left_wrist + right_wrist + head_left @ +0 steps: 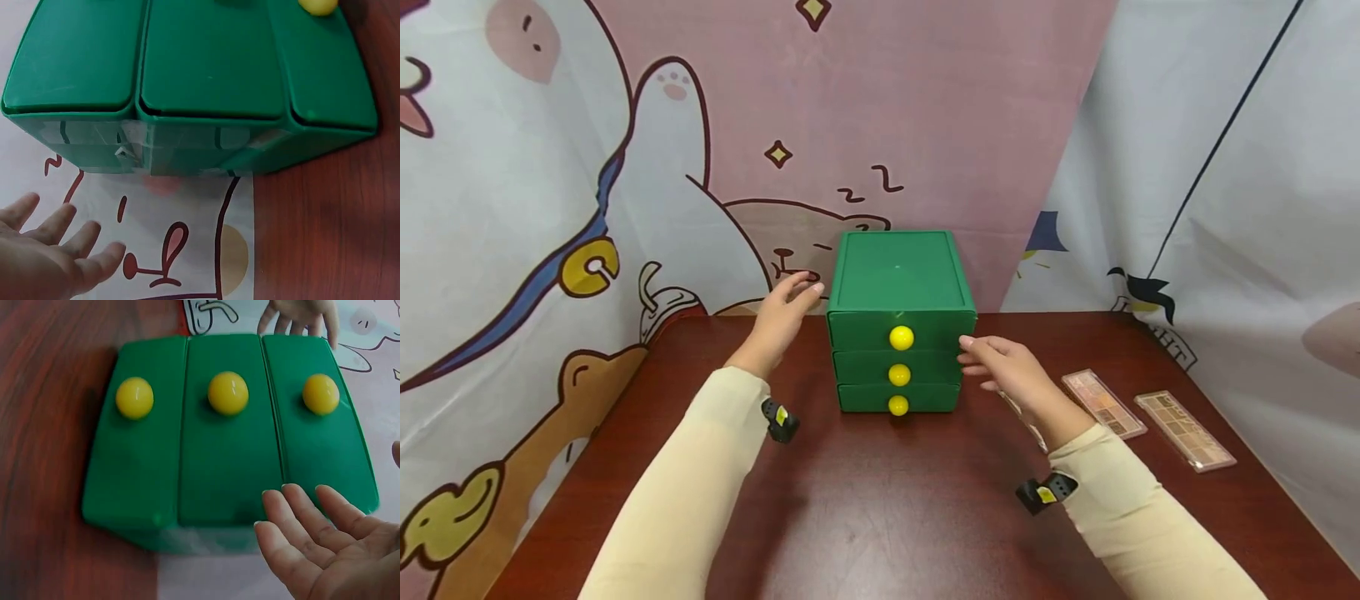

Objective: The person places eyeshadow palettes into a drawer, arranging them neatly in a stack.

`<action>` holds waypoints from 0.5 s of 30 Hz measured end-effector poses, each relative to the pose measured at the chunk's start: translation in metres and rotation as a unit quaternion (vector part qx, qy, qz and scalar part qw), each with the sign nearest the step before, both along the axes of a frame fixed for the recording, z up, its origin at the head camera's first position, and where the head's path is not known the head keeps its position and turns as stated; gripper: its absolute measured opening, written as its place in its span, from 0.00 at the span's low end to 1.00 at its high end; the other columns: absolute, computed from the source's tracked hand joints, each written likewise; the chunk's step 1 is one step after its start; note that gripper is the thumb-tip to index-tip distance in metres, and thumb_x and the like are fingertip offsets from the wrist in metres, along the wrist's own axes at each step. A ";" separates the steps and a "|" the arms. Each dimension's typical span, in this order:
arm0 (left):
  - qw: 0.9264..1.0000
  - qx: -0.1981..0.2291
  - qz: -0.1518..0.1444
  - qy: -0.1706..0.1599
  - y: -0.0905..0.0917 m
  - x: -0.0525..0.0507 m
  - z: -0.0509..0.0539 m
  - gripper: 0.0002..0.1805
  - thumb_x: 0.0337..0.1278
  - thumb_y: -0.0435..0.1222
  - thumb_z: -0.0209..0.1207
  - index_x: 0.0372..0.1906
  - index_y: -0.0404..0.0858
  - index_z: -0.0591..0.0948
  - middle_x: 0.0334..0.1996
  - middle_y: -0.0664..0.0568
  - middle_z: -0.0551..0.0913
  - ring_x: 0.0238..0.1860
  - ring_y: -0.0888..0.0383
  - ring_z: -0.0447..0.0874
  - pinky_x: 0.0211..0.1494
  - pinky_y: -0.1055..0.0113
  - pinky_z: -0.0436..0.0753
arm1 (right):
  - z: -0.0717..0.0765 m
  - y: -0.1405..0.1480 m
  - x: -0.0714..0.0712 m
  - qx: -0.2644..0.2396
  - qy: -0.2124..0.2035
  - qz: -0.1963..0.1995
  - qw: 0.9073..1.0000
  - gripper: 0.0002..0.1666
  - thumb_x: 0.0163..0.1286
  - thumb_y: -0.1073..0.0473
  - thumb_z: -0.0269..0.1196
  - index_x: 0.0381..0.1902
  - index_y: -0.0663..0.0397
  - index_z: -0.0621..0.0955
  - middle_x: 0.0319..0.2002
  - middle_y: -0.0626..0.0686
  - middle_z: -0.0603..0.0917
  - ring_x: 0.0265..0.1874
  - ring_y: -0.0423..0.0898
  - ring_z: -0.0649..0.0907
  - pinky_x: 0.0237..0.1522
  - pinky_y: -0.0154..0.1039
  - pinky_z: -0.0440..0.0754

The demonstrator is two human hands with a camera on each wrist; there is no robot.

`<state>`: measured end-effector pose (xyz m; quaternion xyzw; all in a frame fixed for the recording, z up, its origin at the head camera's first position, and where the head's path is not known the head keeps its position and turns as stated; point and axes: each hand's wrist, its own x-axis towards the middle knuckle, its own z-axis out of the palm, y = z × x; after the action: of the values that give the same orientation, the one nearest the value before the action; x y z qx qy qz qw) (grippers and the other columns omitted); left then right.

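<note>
A green three-drawer box (898,271) stands at the back middle of the table, its drawers closed, each with a round yellow knob (902,337). My left hand (778,321) hovers left of the box, fingers spread and holding nothing; in the left wrist view that hand (50,256) is beside the taped side of the box (212,69). Near the front right edge of the drawers is my right hand (1011,375), fingers extended. In the right wrist view the right hand (331,550) is palm up and empty by the drawer fronts (228,462); whether it touches them I cannot tell.
Two palettes, one pinkish (1103,403) and one beige (1184,430), lie on the table's right side. Another thin item (1024,421) is partly hidden under my right forearm. A printed cloth (940,108) hangs behind the dark red table (865,517).
</note>
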<state>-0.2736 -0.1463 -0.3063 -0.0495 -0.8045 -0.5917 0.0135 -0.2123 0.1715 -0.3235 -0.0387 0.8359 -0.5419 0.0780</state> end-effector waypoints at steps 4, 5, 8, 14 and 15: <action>1.000 0.018 -0.006 -0.024 0.005 -0.007 0.004 0.32 0.70 0.49 0.52 0.73 0.44 0.62 0.70 0.47 0.64 0.69 0.49 0.63 0.72 0.51 0.59 | -0.009 -0.011 -0.006 -0.054 -0.036 0.019 0.998 0.38 0.73 0.37 0.50 0.65 0.63 0.71 0.59 0.63 0.78 0.56 0.55 0.80 0.54 0.48 0.78; 0.999 0.018 -0.006 -0.029 0.006 -0.009 0.005 0.32 0.69 0.49 0.52 0.73 0.45 0.62 0.70 0.47 0.64 0.69 0.49 0.63 0.72 0.51 0.59 | -0.011 -0.014 -0.007 -0.069 -0.047 0.025 0.996 0.39 0.74 0.37 0.50 0.66 0.63 0.70 0.59 0.63 0.78 0.56 0.54 0.80 0.55 0.48 0.78; 0.999 0.014 -0.007 -0.042 0.009 -0.013 0.007 0.31 0.69 0.49 0.53 0.73 0.47 0.63 0.70 0.48 0.65 0.68 0.48 0.65 0.71 0.50 0.60 | -0.015 -0.023 -0.010 -0.116 -0.084 0.041 0.989 0.40 0.74 0.36 0.48 0.68 0.63 0.67 0.61 0.64 0.76 0.56 0.54 0.80 0.57 0.48 0.76; 0.999 -0.005 -0.017 -0.043 0.012 -0.025 0.010 0.31 0.69 0.47 0.53 0.73 0.48 0.63 0.71 0.49 0.64 0.69 0.48 0.64 0.69 0.51 0.64 | -0.016 -0.042 -0.016 -0.181 -0.124 0.060 0.974 0.41 0.75 0.36 0.46 0.69 0.63 0.65 0.63 0.64 0.74 0.57 0.53 0.79 0.55 0.45 0.77; 0.999 -0.005 -0.018 -0.043 0.013 -0.027 0.010 0.31 0.69 0.47 0.53 0.73 0.48 0.62 0.71 0.49 0.63 0.69 0.48 0.64 0.69 0.51 0.64 | -0.016 -0.045 -0.017 -0.189 -0.128 0.063 0.972 0.40 0.75 0.36 0.45 0.69 0.63 0.64 0.63 0.64 0.74 0.57 0.53 0.79 0.54 0.44 0.78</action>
<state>-0.3005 -0.1336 -0.2961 -0.0390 -0.8062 -0.5894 -0.0319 -0.2294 0.1269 -0.3390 -0.0359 0.6974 -0.6844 0.2096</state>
